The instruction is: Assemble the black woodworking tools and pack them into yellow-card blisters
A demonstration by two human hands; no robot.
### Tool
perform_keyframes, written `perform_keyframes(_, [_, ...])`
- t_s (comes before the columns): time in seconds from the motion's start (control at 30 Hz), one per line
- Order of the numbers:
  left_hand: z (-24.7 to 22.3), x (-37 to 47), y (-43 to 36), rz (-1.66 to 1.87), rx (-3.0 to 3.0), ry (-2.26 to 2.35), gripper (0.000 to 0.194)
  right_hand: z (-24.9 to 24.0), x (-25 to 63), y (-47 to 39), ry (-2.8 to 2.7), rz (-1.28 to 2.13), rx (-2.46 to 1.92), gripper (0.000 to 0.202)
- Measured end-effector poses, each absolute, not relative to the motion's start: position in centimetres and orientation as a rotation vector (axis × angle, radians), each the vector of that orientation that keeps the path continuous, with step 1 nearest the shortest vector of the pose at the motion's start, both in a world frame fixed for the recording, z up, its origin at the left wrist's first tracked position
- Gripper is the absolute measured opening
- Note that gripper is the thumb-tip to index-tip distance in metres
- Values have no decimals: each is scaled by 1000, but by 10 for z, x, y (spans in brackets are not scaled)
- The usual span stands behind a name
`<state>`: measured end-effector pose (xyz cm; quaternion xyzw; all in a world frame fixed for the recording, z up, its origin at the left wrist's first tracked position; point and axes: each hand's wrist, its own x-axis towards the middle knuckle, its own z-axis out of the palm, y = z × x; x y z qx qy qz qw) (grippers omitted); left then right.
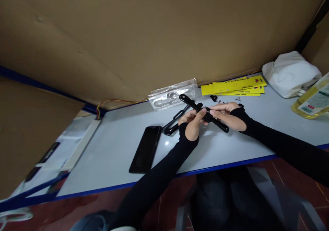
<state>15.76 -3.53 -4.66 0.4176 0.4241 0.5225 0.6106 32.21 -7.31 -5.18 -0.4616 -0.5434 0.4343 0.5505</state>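
Note:
A black spokeshave (pixel 218 124) is held over the table between my two hands, its two long handles slanting from upper left to lower right. My left hand (pixel 192 124) is closed around its middle from the left, thumb pressed on top. From the right, my right hand (pixel 227 115) pinches the middle part with thumb and fingers; whether a small piece is also between them is hidden. Other black spokeshave bodies (pixel 177 116) lie on the table just behind and left of my left hand. Small metal parts (pixel 238 99) and a black blade-like piece (pixel 214 98) lie beyond my right hand.
A black phone (pixel 145 149) lies left of my left forearm. Clear plastic blister trays (pixel 171 95) and yellow printed cards (pixel 232 86) are by the cardboard wall (pixel 154 32). At right stand a white bag (pixel 290 73) and a bottle of yellow liquid (pixel 312 99). A blue edge (pixel 205 169) borders the table.

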Motion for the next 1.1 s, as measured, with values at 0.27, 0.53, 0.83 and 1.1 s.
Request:
perform_keyframes(0.27, [-38, 160, -38, 1238, 938, 998, 46, -51, 321, -75, -1394, 983, -1090, 44])
perform_keyframes(0.53, [-36, 158, -35, 1244, 892, 1026, 49, -57, 417, -42, -1732, 226, -1499, 26])
perform_keyframes(0.83, [-66, 156, -21, 1187, 914, 931, 41, -79, 500, -26, -2255, 146, -1625, 18])
perform_keyframes(1.1, [-44, 160, -32, 1196, 900, 922, 49, -64, 465, -25, -2242, 53, -1600, 18])
